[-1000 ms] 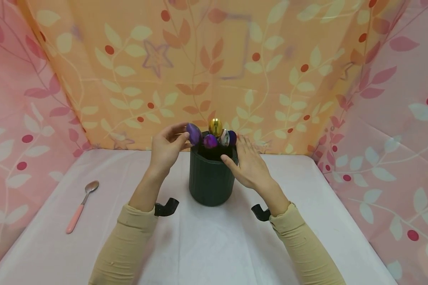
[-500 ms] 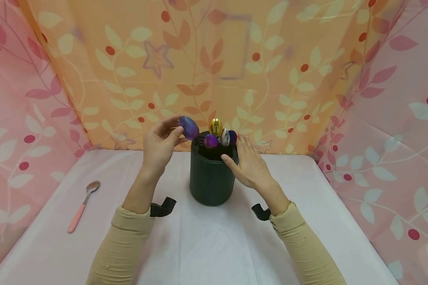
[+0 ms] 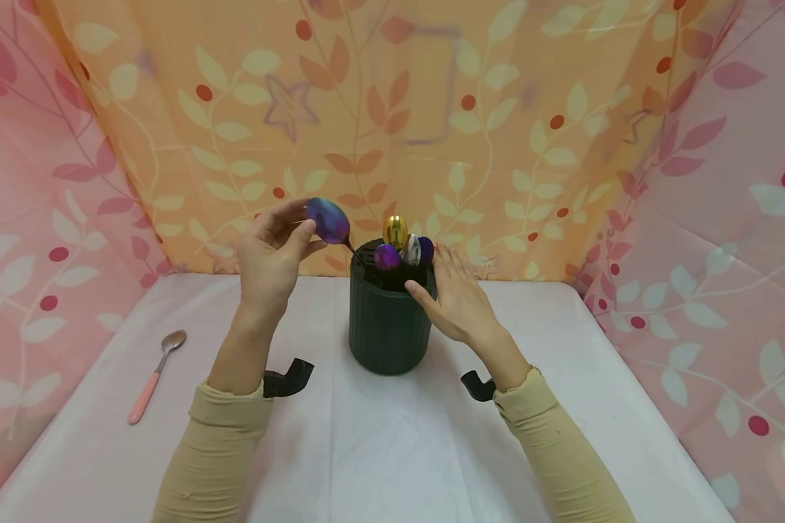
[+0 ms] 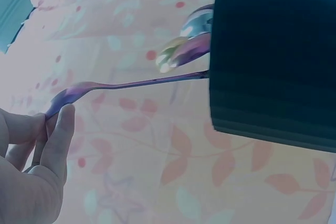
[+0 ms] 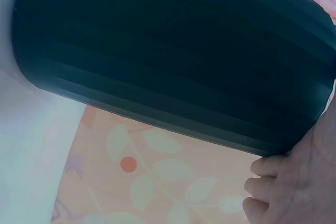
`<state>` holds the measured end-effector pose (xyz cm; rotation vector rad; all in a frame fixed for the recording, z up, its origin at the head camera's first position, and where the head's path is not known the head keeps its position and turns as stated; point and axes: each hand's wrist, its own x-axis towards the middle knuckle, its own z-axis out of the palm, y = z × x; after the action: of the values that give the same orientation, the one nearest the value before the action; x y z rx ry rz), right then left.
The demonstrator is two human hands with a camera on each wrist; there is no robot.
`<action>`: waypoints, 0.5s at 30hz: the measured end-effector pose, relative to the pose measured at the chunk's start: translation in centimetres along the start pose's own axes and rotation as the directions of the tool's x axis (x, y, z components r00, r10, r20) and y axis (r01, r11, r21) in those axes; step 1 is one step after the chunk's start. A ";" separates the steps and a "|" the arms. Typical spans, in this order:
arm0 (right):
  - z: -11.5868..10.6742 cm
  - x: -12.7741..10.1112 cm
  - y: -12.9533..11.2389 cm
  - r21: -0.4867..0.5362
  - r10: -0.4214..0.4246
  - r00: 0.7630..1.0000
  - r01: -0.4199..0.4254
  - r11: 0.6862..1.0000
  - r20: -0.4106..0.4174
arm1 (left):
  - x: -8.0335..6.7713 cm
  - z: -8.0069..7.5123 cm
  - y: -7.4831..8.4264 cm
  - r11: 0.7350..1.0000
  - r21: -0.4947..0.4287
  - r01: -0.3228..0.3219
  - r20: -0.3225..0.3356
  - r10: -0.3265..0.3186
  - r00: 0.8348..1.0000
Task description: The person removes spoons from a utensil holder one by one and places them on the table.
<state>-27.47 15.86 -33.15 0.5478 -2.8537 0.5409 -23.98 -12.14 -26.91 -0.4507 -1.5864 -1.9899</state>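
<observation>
A dark green ribbed holder (image 3: 386, 327) stands upright mid-table, with several coloured spoon bowls sticking out of its top: gold (image 3: 395, 230), purple (image 3: 387, 256) and others. My left hand (image 3: 271, 254) pinches the bowl of a blue-purple spoon (image 3: 328, 220), raised up and left of the rim; its thin handle (image 4: 142, 83) still slants into the holder (image 4: 273, 56). My right hand (image 3: 454, 298) lies with straight fingers against the holder's right side near the rim (image 5: 283, 182).
A pink-handled spoon (image 3: 155, 376) lies on the white table (image 3: 392, 450) at the left. Patterned cloth walls close in the back and both sides.
My left hand has lifted the blue-purple spoon up and to the left, drawing it partly out of the holder. The right hand has stayed against the holder.
</observation>
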 end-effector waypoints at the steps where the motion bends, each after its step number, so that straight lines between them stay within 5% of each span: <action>1: 0.0 0.0 0.0 -0.001 0.001 1.000 -0.001 1.000 0.000 | 0.0 -0.1 0.2 1.000 -0.005 -0.011 -0.005 0.011 1.000; 15: -0.1 0.0 -0.2 -0.002 0.004 1.000 -0.004 1.000 0.000 | -0.1 -1.2 2.8 0.984 -0.065 -0.167 -0.098 0.160 0.982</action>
<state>-27.43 15.73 -33.02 0.5425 -2.8554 0.5385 -22.12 -13.68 -25.06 -0.4936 -1.3790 -1.9198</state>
